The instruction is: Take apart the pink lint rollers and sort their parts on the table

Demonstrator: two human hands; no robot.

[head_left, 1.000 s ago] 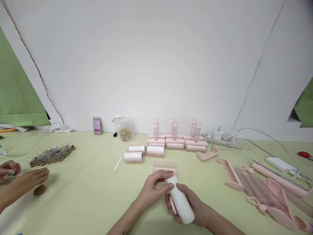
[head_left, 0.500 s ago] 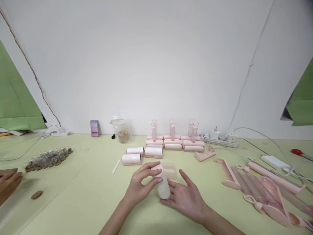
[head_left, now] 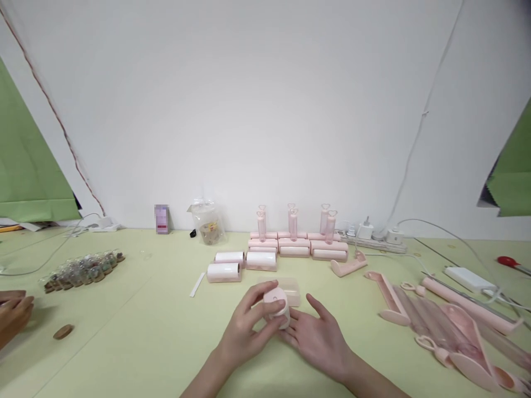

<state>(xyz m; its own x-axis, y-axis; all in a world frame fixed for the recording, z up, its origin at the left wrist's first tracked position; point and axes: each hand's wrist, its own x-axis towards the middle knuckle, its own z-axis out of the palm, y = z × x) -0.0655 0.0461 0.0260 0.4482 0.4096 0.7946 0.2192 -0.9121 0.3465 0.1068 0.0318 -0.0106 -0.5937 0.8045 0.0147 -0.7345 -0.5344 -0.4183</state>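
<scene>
My left hand [head_left: 244,331] has its fingers wrapped round a white roll [head_left: 284,320] with a pink end cap facing up toward me. Palm up and fingers spread, my right hand [head_left: 321,341] lies at the roll's right side, its fingertips against the lower part. Just behind the roll is a translucent pink cover [head_left: 289,290]. Beyond it lie several white rolls in pink holders, among them one at the left [head_left: 224,272]. Farther back are pink roller cases [head_left: 294,251] with clear pink heart-topped handles [head_left: 293,225] standing upright.
Loose pink parts [head_left: 456,331] and clear tubes lie at the right, near a white adapter [head_left: 467,278]. Glass domes [head_left: 83,271] and a brown disc [head_left: 63,331] are left, beside another person's hands [head_left: 14,315]. A bagged cup [head_left: 208,224] stands by the wall.
The roll has tipped so that its pink cap faces me more and its side shows less. My left hand has shifted slightly right with it.
</scene>
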